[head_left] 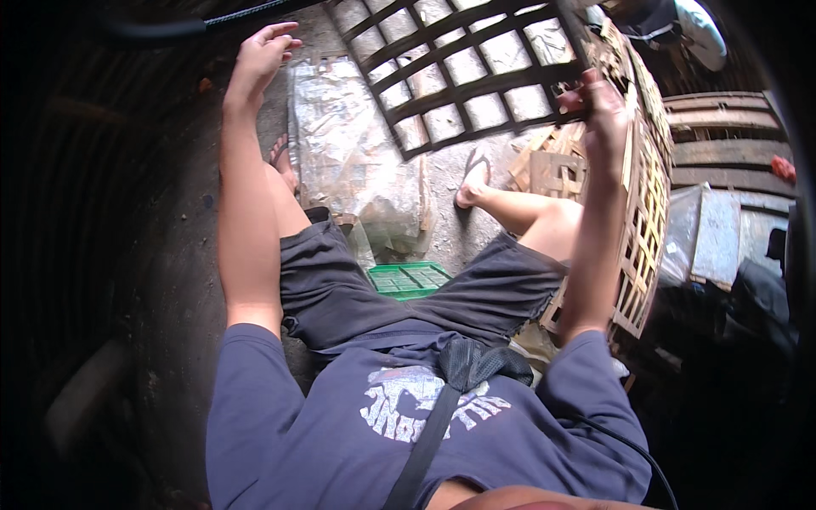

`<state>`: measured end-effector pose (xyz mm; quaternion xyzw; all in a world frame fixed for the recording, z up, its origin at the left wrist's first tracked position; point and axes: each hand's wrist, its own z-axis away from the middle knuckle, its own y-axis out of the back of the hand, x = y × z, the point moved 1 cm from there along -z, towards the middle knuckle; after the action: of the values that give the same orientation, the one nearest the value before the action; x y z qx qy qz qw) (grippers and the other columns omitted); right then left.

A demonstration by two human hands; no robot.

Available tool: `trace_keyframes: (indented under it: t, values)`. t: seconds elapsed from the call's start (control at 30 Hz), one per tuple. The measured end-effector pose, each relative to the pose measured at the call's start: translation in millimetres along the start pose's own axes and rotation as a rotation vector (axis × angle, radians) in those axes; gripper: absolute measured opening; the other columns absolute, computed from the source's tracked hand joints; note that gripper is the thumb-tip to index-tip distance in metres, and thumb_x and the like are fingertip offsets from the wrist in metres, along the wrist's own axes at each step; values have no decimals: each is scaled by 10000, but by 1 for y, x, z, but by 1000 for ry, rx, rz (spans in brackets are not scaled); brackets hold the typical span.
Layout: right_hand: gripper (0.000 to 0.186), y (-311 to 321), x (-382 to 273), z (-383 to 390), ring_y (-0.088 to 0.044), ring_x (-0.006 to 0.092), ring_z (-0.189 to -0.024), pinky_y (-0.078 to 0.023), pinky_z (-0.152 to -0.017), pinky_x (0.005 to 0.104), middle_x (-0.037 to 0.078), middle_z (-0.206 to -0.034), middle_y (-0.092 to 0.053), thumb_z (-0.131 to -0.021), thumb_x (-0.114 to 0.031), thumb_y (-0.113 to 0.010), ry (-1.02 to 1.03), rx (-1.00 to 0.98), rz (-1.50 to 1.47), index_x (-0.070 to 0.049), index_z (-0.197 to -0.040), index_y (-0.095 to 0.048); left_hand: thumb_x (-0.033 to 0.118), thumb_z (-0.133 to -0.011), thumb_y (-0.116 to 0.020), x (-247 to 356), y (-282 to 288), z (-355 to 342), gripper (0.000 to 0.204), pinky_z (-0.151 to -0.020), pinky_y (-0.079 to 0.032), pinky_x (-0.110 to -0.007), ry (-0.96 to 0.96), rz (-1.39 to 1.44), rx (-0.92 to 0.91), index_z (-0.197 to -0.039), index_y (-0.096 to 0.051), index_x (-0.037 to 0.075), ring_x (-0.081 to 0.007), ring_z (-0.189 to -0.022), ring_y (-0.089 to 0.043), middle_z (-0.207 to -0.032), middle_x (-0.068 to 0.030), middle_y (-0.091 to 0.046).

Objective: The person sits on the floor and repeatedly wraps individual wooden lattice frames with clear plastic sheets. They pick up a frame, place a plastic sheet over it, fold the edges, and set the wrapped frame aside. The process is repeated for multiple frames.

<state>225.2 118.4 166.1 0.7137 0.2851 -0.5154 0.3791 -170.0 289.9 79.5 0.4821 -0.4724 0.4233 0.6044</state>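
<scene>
A dark lattice panel of woven flat strips [476, 89] is raised at the top of the head view, tilted, its upper edge cut off. My right hand [600, 106] grips it by its right edge, with the hand slightly blurred by motion. My left hand [268, 51] is held up to the left of the panel, apart from it, fingers loosely stretched and nothing in them. Below the panel, between my feet, lies a flat block wrapped in clear, crinkled plastic [361, 144].
Pale woven bamboo panels [642, 221] stand stacked close by my right arm. A green plastic crate [410, 279] sits between my thighs. Wooden slats [722, 140] and a greyish board [722, 234] are farther right. At the upper right shows what looks like another person's light sleeve [699, 34].
</scene>
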Motion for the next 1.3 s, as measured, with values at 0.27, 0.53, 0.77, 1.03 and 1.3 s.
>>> trace_keyframes:
  t: [0.27,0.53,0.77,1.03,1.3]
  values:
    - [241,-127,197,110,-546,188,-598,-519,-634,349,102,-720,-533,-923,-199,-509,-700,-9,-613,33,-859,-517,92,-890,-455,-3,17,11,306,-814,-439,-248,31,-38,4,-1167,-583,77,-109,-909,-574,-975,-69,-648]
    - [284,-97,340,208,-599,164,-712,-491,-623,332,34,-820,-597,-894,-388,-537,-951,-124,-194,-111,-921,-595,112,-898,-461,4,15,12,312,-855,-434,-255,38,-54,-12,-1187,-580,112,-109,-908,-573,-983,-66,-655]
    - [438,-100,373,225,-622,272,-791,-483,-740,393,148,-880,-652,-870,-437,-525,-867,-426,589,-20,-924,-649,192,-902,-466,6,-12,5,322,-787,-390,-227,4,-185,-157,-1203,-578,188,-75,-879,-550,-996,4,-653]
    - [486,-109,330,213,-565,373,-1041,-426,-896,429,253,-1041,-606,-859,-449,-498,-856,-365,800,-2,-990,-638,190,-901,-468,10,-34,-5,326,-776,-398,-226,-18,-240,-215,-1209,-573,183,-88,-893,-555,-1004,1,-654]
    - [474,-109,294,214,-540,378,-1089,-433,-899,463,222,-1151,-566,-868,-454,-502,-957,-449,912,-55,-1110,-589,138,-886,-471,2,-87,-23,320,-892,-433,-291,-104,-184,-432,-1179,-600,121,-143,-980,-579,-1024,-97,-641]
